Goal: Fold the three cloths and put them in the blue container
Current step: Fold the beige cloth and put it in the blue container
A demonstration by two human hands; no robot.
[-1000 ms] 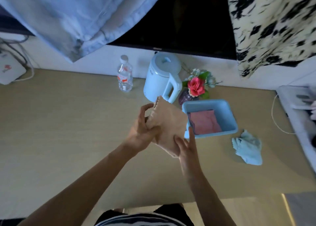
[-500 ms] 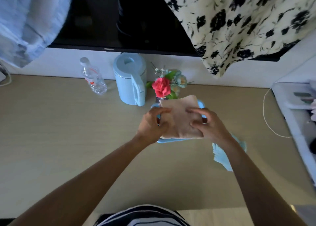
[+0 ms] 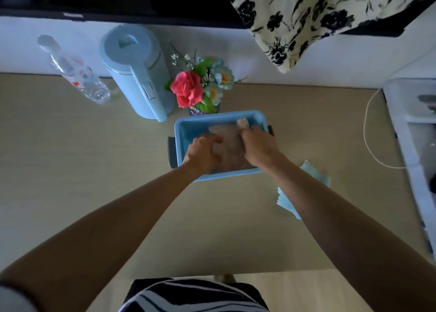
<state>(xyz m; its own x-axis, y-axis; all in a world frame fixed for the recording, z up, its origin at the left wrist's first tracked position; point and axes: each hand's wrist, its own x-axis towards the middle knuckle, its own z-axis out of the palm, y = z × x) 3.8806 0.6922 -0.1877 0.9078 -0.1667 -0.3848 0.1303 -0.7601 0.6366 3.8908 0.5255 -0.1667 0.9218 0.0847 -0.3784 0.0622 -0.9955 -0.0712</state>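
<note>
— Near the right side of the table (image 3: 94,181), what lies by the forearm?
— A crumpled light blue cloth (image 3: 317,176), partly hidden under that arm, just outside the blue container (image 3: 186,127).
— And the hands?
— Both are inside the container. The left hand (image 3: 203,154) and right hand (image 3: 259,147) curl their fingers onto the tan cloth (image 3: 230,146), gripping its side edges.
— How does it lie?
— Folded into a flat oblong, with its long axis running away from the person.
— Beyond?
— Flowers (image 3: 188,91), kettle (image 3: 136,75), bottle (image 3: 75,73).
</note>
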